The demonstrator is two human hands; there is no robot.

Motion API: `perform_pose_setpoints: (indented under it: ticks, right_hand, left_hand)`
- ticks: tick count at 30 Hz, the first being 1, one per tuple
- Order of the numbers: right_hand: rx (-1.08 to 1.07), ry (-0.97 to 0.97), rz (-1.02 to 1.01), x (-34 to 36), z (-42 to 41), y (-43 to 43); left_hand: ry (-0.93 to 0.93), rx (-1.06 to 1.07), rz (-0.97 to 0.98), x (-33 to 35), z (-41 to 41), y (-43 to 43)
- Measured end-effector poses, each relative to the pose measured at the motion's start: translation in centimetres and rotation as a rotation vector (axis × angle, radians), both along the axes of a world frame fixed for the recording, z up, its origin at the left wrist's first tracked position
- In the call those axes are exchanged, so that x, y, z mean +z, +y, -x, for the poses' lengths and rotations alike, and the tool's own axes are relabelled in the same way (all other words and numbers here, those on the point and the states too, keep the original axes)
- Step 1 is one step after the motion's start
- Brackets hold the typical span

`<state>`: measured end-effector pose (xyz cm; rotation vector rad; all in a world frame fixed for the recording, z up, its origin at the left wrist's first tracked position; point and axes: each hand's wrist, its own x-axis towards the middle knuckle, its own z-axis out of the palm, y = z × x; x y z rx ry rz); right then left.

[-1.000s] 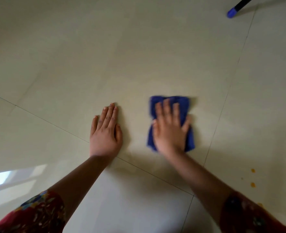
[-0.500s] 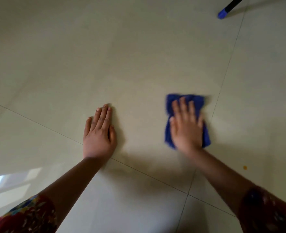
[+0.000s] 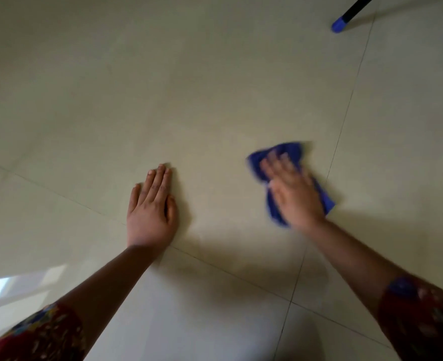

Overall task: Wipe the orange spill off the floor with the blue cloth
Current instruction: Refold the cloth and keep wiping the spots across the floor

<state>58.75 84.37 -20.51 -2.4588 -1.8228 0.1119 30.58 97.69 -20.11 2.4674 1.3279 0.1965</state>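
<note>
A crumpled blue cloth (image 3: 292, 151) lies on the cream tiled floor (image 3: 215, 100), right of centre. My right hand (image 3: 293, 194) presses flat on top of it with straight fingers, blurred by motion, and covers most of the cloth. My left hand (image 3: 151, 209) rests flat on the bare floor to the left, fingers together, about a hand's width from the cloth. No orange marks show in this view.
A black pole with a blue tip (image 3: 339, 24) touches the floor at the top right. Grout lines cross below my hands and run up the right side. A bright window reflection (image 3: 12, 285) lies at the lower left.
My right hand has slid the cloth rightward and turned it at an angle. The orange drops seen at the lower right have left the view. My left hand has stayed flat.
</note>
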Motion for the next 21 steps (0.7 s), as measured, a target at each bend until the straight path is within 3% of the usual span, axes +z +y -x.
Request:
perform_pose_setpoints:
  ticks: [2, 3, 4, 7, 9, 11, 13, 17, 19, 21]
  right_hand:
    - [-0.370, 0.063, 0.010, 0.5, -3.1, 2.4]
    - [-0.426, 0.082, -0.007, 0.8, -2.4, 3.3]
    - [-0.352, 0.069, -0.025, 0.8, -0.7, 3.7]
    - [0.282, 0.031, 0.065, 0.6, 4.0, -0.5]
    - [0.470, 0.073, 0.117, 0.9, 1.8, -3.3]
    - [0.313, 0.058, 0.083, 0.8, -2.2, -3.8]
    - [-0.004, 0.035, 0.077, 0.5, -6.0, -2.0]
    - [-0.456, 0.058, 0.051, 0.9, -8.6, 6.2]
    - [-0.464, 0.078, 0.064, 1.1, -7.2, 10.1]
    - [-0.319, 0.096, 0.058, 0.9, -3.8, 12.7]
  left_hand:
    - [0.002, 0.003, -0.003, -0.1, 0.1, -0.2]
    - [0.001, 0.004, -0.002, -0.1, 0.1, -0.1]
    - [0.003, 0.005, 0.002, 0.0, 0.2, -0.1]
    - [0.000, -0.004, 0.008, 0.1, 0.2, 0.0]
    - [-0.007, -0.003, 0.013, 0.0, 0.2, 0.0]
    - [-0.011, 0.008, 0.005, 0.0, 0.1, -0.1]
    - [-0.006, 0.011, 0.004, -0.1, -0.1, -0.2]
    - [0.002, 0.007, 0.005, 0.1, 0.0, -0.3]
    - [-0.006, 0.002, 0.018, 0.2, 0.0, -0.1]
    - [-0.007, 0.001, 0.026, 0.3, 0.1, 0.0]
